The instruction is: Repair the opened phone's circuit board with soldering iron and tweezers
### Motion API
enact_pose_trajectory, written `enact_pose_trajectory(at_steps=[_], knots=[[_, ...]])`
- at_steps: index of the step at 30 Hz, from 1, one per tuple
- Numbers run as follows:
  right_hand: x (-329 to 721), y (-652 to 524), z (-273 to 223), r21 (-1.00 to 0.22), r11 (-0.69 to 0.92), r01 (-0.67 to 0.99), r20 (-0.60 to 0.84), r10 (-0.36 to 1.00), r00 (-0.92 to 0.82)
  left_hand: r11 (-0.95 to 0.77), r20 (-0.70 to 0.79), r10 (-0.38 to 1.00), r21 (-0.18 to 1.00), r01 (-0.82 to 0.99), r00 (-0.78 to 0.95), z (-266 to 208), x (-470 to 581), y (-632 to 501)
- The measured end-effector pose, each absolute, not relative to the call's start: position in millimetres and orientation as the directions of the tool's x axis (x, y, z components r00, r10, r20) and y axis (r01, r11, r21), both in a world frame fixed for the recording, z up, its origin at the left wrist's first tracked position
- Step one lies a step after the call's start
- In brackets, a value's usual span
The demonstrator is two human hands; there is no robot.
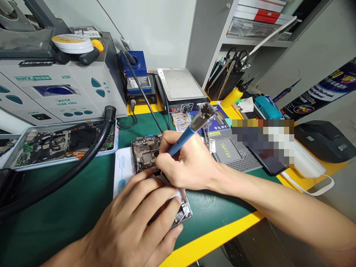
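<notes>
An opened phone lies on the bench with its circuit board bare at the upper end. My left hand rests over its lower half, fingers bent across it and holding it down; much of the phone is hidden under them. In my right hand is a blue-handled brush, pinched like a pen. Its metal ferrule and dark bristles point up and away from the phone. The handle's lower end goes down toward the board, and my fingers hide where it meets it. A white printed sheet lies under the phone.
A black hose runs across the left, past a tray of boards. Behind stand a rework station, a soldering iron stand and a hot plate. A perforated grey mat and a dark phone lie right.
</notes>
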State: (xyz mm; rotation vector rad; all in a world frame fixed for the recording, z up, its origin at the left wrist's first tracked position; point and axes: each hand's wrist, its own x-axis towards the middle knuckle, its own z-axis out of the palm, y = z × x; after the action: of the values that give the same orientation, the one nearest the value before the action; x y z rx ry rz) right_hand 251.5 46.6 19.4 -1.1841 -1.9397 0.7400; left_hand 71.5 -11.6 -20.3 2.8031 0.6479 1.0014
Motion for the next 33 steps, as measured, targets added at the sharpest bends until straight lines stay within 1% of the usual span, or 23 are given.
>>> enact_pose_trajectory(at_steps=[15,33], knots=[[252.0,47.2,18.4,-0.764,0.426,0.485,0.309,0.901,-0.304,-0.911,0.586,0.409,0.219,0.349,0.699,-19.9,71.0,-10.8],[251.0,46.6,18.7,-0.765,0.422,0.488,0.3,0.902,-0.31,-0.907,0.586,0.416,0.213,0.363,0.695,-20.9,71.9,-12.0]])
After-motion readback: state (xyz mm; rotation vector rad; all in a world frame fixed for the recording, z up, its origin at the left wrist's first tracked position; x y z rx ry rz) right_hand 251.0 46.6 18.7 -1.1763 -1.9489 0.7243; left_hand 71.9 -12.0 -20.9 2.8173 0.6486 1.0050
